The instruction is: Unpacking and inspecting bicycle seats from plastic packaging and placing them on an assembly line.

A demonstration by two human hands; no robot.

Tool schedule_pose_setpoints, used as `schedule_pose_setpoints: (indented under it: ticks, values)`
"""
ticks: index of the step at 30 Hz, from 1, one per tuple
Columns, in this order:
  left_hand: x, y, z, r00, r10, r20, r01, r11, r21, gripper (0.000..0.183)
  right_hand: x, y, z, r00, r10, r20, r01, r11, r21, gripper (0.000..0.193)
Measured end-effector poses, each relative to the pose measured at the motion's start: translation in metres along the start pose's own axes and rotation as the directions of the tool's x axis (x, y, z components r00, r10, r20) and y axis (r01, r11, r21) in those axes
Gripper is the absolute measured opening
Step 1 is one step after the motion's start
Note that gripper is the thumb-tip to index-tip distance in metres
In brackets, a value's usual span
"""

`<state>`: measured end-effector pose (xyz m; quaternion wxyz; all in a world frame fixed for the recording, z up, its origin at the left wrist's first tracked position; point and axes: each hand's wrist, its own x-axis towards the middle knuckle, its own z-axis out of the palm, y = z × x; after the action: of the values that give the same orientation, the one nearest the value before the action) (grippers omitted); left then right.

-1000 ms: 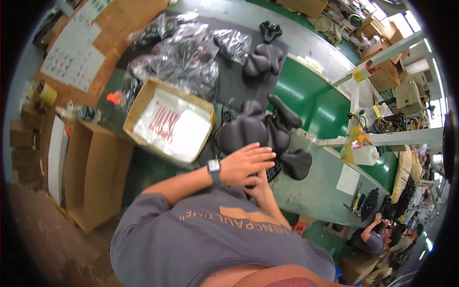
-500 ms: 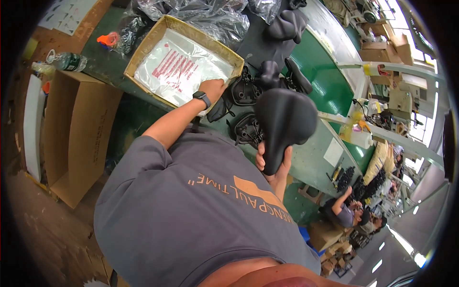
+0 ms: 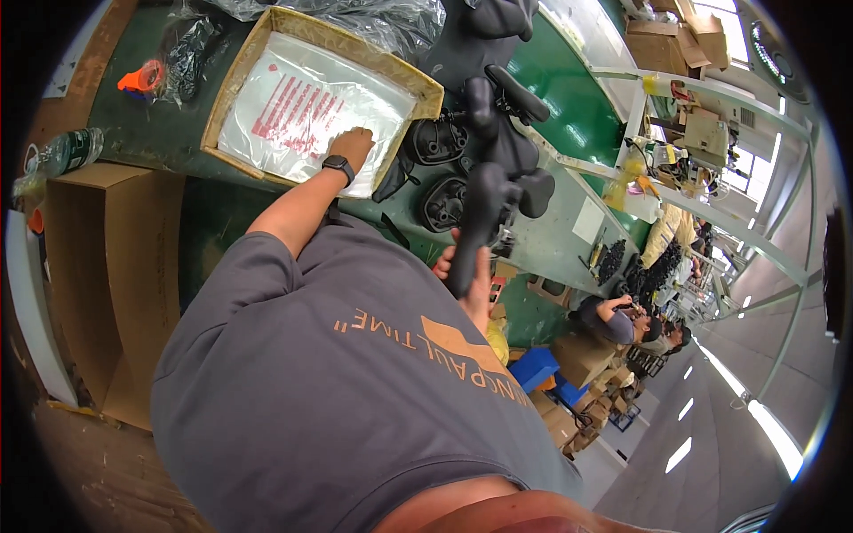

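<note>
- right hand [image 3: 481,286]: fingers wrapped round the narrow nose of a smooth black bicycle saddle [image 3: 482,200], seen side-on, held up at the near edge of the green counter [image 3: 560,238]
- left hand [image 3: 354,147]: palm down on shiny clear plastic with red print [image 3: 298,107], inside an open yellowish cardboard tray [image 3: 428,99]; fingers bent (can't tell if they pinch any)
- two upturned black saddles [image 3: 442,204] lie between tray and held saddle
</note>
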<state>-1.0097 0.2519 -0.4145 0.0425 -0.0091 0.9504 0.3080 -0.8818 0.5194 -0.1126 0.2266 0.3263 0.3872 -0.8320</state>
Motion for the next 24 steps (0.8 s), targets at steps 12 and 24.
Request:
schedule_pose_setpoints:
  ticks: [12,24]
  values:
    - [0.005,-0.025,-0.019,0.993,-0.014,0.116,0.038,0.977,-0.210,0.022,0.056,0.080,0.017,0.973,-0.175,-0.152,0.081,0.872,-0.482,0.044]
    - [0.028,-0.063,-0.117,0.945,-0.277,0.174,0.319,0.656,-0.684,0.039,0.113,0.101,0.089,0.968,-0.248,0.033,0.241,0.887,-0.394,0.050]
